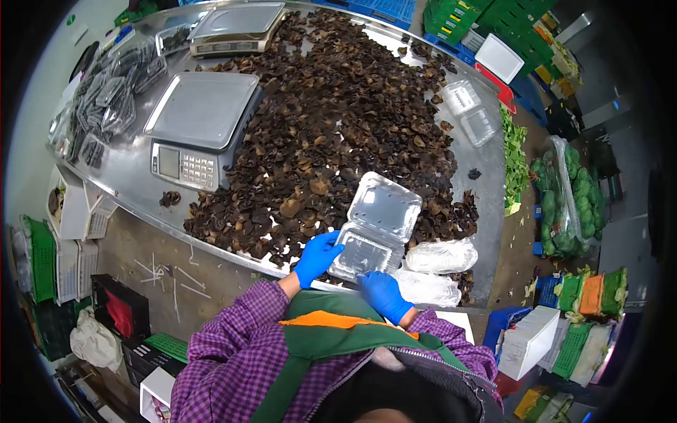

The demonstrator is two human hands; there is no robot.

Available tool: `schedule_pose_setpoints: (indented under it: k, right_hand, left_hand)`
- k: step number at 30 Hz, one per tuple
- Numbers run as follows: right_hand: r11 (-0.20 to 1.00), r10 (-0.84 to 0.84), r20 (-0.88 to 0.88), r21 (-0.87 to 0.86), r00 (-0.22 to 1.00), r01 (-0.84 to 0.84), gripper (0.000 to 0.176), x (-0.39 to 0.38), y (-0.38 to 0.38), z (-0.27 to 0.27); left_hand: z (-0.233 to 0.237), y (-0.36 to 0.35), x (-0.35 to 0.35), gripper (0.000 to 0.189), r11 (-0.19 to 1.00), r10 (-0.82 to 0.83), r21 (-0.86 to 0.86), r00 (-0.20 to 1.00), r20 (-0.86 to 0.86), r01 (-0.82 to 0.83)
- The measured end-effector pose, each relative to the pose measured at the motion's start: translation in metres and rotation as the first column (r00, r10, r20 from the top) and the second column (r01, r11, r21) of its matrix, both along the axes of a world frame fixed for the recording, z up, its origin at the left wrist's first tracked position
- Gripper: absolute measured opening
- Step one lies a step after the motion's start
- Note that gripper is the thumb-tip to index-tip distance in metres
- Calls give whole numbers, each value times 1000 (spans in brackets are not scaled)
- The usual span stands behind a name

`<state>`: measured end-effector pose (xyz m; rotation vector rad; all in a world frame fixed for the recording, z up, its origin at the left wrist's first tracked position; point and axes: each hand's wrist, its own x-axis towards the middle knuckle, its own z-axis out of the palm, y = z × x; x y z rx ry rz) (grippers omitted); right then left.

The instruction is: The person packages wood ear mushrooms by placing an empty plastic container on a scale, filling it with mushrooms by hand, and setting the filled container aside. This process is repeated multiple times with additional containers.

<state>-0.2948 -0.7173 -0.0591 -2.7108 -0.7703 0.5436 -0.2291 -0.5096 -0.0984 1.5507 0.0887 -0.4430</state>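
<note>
An open clear plastic clamshell box (363, 250) lies at the table's near edge, its lid tilted back over a heap of dark brown wood-ear-like pieces (345, 120). My left hand (317, 259), in a blue glove, holds the box's left side, thumb towards the tray. At the front right corner of the box is my right hand (384, 294), also blue-gloved, with blurred fingers; what they hold, if anything, is not clear. The box looks empty. Two bundles of clear plastic, an upper one (442, 256) and a lower one (428, 288), lie just right of the box.
A digital scale (204, 113) stands on the metal table (127, 185) at left, a second scale (236, 28) behind it. Packed clear boxes (109, 92) crowd the far left. Another open clear box (469, 113) lies at right. Crates (486, 32) and bagged green produce (568, 197) stand beyond.
</note>
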Motion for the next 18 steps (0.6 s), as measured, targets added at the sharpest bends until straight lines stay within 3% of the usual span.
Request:
schedule_pose_setpoints:
  k: [1, 6, 11, 15, 18]
  right_hand:
    - [999, -41, 64, 29, 997, 39, 20, -1, 3, 5]
    - [973, -226, 229, 107, 947, 207, 19, -3, 23, 23]
    - [836, -524, 128, 268, 842, 479, 19, -3, 37, 53]
    - [717, -638, 104, 443, 763, 538, 22, 8, 61, 108]
    - [642, -697, 59, 498, 715, 584, 15, 17, 75, 129]
  left_hand:
    - [0, 6, 1, 41, 994, -3, -114, 1000, -27, 0]
    - [4, 42, 5, 40, 980, -28, -200, 999, -34, 21]
    - [33, 73, 22, 40, 956, -91, -286, 991, -95, 61]
    - [69, 86, 35, 40, 903, -227, -406, 959, -167, 143]
    - [66, 88, 46, 43, 882, -247, -434, 964, -97, 182]
